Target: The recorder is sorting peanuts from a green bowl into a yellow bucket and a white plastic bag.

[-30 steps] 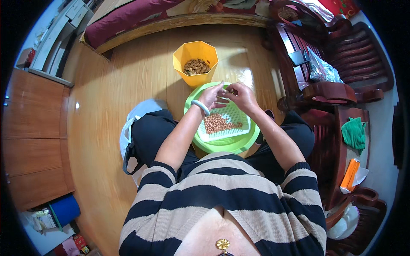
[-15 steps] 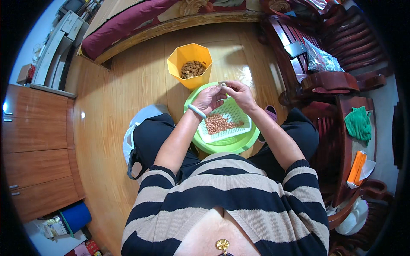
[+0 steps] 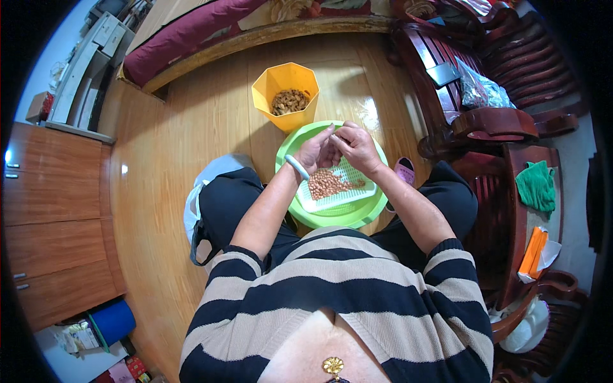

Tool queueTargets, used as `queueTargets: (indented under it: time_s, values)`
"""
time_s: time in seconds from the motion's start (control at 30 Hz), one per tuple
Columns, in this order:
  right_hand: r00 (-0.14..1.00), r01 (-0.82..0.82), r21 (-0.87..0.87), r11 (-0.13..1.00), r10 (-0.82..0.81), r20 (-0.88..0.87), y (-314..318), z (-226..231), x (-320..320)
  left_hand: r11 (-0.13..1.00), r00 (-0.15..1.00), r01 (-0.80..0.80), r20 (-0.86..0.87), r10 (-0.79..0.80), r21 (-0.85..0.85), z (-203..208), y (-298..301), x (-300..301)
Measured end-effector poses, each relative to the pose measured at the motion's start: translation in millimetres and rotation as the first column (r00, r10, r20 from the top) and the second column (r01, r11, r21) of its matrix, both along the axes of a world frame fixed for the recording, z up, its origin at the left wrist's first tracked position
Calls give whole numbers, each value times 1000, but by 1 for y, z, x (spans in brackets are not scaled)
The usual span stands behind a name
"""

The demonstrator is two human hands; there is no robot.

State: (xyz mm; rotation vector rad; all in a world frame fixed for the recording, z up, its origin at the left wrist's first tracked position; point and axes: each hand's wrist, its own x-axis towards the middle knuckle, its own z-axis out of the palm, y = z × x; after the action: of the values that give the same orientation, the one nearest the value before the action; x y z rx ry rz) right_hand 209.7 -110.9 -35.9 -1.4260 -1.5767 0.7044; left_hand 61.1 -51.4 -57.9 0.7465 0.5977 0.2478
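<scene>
My left hand [image 3: 314,152], with a pale bangle [image 3: 297,167] at the wrist, is curled with its thumb raised. Against it presses my right hand [image 3: 359,148], its fingers bent and pinched together. Whatever is between the fingers is hidden. Both hands are over the far part of a white slotted basket [image 3: 348,203], which holds a heap of pinkish-brown peanut kernels [image 3: 327,184]. The basket sits in a larger green basin [image 3: 373,214]. Just beyond the hands stands a yellow bin [image 3: 268,89] holding brown peanut shells [image 3: 289,102].
My knees flank the basin. A grey-white bag [image 3: 198,191] lies by my left leg, a pink slipper [image 3: 404,171] by my right. At the right are dark wooden seats [image 3: 491,121] and a green cloth [image 3: 536,186]. A bed edge [image 3: 268,39] crosses the far side.
The hands have drawn closer together, the right fingers curling in and downward. The small pale thing seen at the fingertips before is now out of sight.
</scene>
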Motion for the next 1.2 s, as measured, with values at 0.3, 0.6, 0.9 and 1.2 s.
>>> queueTargets:
  time_s: [0.3,0.6,0.9,1.2]
  values:
    - [899,-36,-208,978,-59,-435,6,-46,1,933,976,22,208,57,-359,-14,-4,8]
    - [619,-110,-431,896,-278,-734,0,-55,-5,951,983,37,180,21,-308,-29,-4,5]
    - [519,-131,-433,892,-311,-796,0,-59,2,976,992,-32,111,57,-215,-24,-7,9]
    - [464,-232,-403,885,-263,-846,1,-54,4,991,991,-131,39,131,-19,-13,1,2]
